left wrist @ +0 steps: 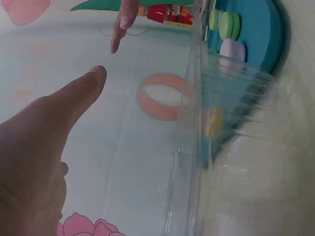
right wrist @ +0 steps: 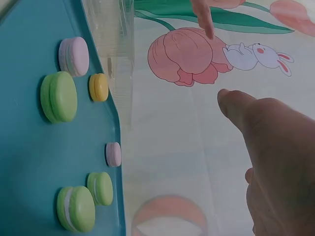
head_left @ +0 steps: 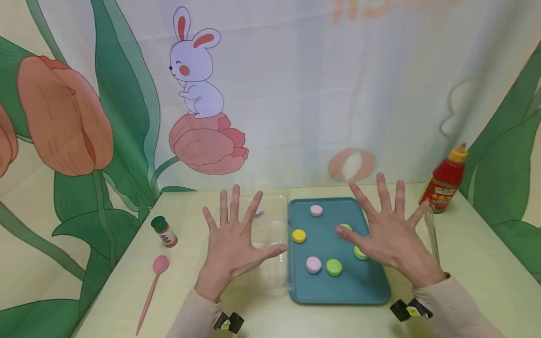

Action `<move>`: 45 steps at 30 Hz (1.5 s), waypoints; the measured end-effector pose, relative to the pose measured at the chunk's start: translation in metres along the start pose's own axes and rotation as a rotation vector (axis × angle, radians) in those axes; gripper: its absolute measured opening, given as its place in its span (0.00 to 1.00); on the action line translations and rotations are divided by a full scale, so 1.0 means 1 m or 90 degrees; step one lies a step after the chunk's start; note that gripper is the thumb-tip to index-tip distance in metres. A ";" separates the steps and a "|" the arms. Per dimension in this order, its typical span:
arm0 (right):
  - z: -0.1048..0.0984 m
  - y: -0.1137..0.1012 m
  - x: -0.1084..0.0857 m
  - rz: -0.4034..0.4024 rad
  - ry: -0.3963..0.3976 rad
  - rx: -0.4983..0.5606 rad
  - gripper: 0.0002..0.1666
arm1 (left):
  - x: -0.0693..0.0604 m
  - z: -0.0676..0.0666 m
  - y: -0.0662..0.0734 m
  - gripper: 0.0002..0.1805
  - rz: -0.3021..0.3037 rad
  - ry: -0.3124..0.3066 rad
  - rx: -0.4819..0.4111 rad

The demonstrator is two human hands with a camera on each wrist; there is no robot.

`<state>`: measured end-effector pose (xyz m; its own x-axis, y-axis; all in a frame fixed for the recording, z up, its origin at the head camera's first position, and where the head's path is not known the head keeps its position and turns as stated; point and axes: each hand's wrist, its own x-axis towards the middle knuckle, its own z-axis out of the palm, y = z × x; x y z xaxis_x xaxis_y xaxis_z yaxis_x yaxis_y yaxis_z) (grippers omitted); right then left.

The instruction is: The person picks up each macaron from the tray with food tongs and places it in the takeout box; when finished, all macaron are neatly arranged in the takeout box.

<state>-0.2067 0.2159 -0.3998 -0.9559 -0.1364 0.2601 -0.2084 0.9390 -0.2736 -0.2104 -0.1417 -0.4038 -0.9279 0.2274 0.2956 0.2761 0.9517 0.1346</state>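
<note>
Blue tray (head_left: 346, 292), six macarons (head_left: 334, 267) inside, clear box (head_left: 268, 277) beside

Nothing legible. Red bottle (head_left: 448, 178), 3 o'clock: label (head_left: 444, 191) too small to read. Jar (head_left: 165, 232), 8 o'clock: ditto. Curtain (head_left: 296, 94), 1 o'clock: orange lettering (head_left: 353, 9) cropped, blurred.

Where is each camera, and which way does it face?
Head: worn on head, facing forward and down at tray; left hand, right hand show.
Left wrist: worn there, faces curtain and box; left hand, part of right hand.
Right wrist: worn there, faces tray and curtain; right hand, part of left hand.
Both wrist views share macarons.
</note>
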 end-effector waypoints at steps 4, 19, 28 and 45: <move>-0.008 0.006 0.000 -0.002 0.045 -0.017 0.65 | -0.002 -0.008 -0.007 0.72 -0.003 0.019 -0.010; -0.027 0.056 -0.021 0.039 0.259 0.094 0.55 | -0.029 -0.025 -0.065 0.61 -0.019 0.136 -0.175; -0.017 0.096 -0.050 0.119 0.248 0.206 0.53 | -0.069 -0.001 -0.105 0.56 -0.082 0.069 -0.335; 0.039 0.130 -0.079 0.288 0.015 0.169 0.75 | -0.107 0.049 -0.125 0.53 -0.118 0.003 -0.510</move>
<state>-0.1662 0.3364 -0.4918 -0.9585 0.2733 0.0813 0.1752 0.7895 -0.5882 -0.1579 -0.2750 -0.4987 -0.9755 0.0776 0.2061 0.2150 0.5372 0.8156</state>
